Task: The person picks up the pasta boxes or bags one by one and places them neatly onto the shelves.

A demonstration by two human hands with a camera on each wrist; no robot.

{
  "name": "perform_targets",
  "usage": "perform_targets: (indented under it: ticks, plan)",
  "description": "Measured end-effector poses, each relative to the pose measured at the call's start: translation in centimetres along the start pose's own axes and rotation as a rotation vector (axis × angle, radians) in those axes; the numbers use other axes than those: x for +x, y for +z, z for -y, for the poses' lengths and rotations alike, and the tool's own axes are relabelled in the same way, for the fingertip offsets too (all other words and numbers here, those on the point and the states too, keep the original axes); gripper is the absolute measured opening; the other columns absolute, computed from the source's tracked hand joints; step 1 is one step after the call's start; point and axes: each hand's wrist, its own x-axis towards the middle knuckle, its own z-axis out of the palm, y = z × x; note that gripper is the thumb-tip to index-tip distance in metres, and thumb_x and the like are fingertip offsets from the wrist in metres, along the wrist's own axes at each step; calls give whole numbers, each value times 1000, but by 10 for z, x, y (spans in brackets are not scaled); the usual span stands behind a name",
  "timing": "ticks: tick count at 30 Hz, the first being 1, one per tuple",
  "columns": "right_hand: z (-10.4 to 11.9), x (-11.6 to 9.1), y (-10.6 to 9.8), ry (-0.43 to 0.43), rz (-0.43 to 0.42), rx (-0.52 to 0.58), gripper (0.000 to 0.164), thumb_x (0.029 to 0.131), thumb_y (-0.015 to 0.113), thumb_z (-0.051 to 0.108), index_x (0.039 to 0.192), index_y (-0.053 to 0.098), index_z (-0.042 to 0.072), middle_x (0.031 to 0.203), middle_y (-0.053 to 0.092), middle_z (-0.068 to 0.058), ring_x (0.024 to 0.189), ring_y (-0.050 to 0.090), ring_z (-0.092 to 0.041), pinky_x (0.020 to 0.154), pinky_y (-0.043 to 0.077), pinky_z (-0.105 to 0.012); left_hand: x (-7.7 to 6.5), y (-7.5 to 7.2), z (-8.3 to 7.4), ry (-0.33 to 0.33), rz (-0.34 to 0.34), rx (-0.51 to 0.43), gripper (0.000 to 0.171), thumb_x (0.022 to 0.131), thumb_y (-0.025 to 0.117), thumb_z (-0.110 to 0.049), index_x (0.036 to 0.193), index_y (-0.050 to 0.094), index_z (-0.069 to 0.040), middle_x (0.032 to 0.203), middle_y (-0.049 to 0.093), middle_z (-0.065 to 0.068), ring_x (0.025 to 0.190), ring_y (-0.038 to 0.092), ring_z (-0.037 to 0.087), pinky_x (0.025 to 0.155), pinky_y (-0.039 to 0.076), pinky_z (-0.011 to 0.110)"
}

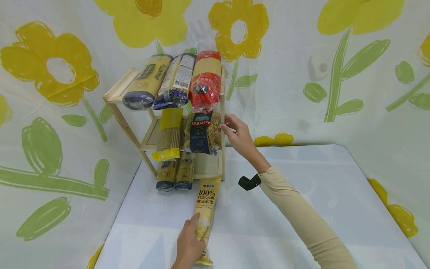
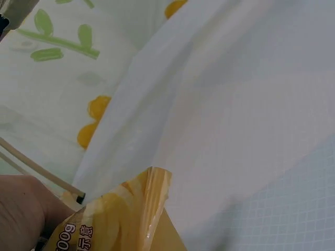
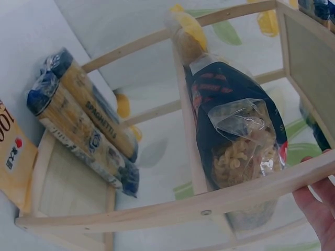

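Note:
My left hand (image 1: 189,243) grips the lower part of a yellow pasta packet (image 1: 206,200), whose top end lies at the rack's bottom shelf. In the left wrist view the packet's crimped end (image 2: 154,201) sticks out past the hand. My right hand (image 1: 239,134) pinches the right front post (image 3: 251,185) of a wooden shelf rack (image 1: 125,121), its fingers on both sides of the wood. Just beside those fingers, on the middle shelf, sits a dark-labelled bag of spiral pasta (image 1: 200,134).
A yellow spaghetti pack (image 1: 169,130) shares the middle shelf. Two spaghetti packs (image 1: 175,172) lie on the bottom shelf, left side. Up top are two blue-ended packs (image 1: 147,80) and a red pack (image 1: 205,80). The rack stands on a pale table (image 1: 285,209) against a flowered backdrop.

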Motion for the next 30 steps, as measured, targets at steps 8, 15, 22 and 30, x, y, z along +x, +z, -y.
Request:
perform_targets:
  ticks: [8, 15, 22, 30]
  plan:
    - [1, 0, 0, 2, 0, -3, 26, 96, 51, 0, 120, 54, -8, 102, 60, -26, 95, 60, -44, 81, 52, -49, -7, -3, -3, -9, -45, -51, 81, 55, 61, 17, 132, 50, -6, 103, 56, 10, 77, 51, 19, 60, 44, 36]
    - [1, 0, -1, 2, -1, -4, 25, 96, 52, 1, 120, 54, -7, 103, 60, -26, 96, 60, -44, 80, 52, -49, -9, -8, -8, -53, -42, -60, 83, 56, 59, 15, 135, 48, -9, 109, 55, 11, 79, 51, 20, 60, 43, 36]
    - [0, 1, -2, 1, -5, -12, 26, 96, 52, 1, 120, 54, -7, 103, 59, -26, 96, 60, -43, 81, 52, -47, -7, -16, -15, 7, -89, -71, 85, 55, 56, 14, 136, 48, -9, 109, 56, 11, 79, 51, 20, 58, 42, 35]
    - [1, 0, -1, -3, 4, 20, 25, 96, 52, 0, 119, 54, -9, 104, 58, -30, 95, 59, -46, 81, 51, -53, 6, -24, -23, 47, -146, -60, 85, 54, 55, 14, 136, 49, -9, 111, 57, 13, 78, 51, 20, 58, 42, 34]
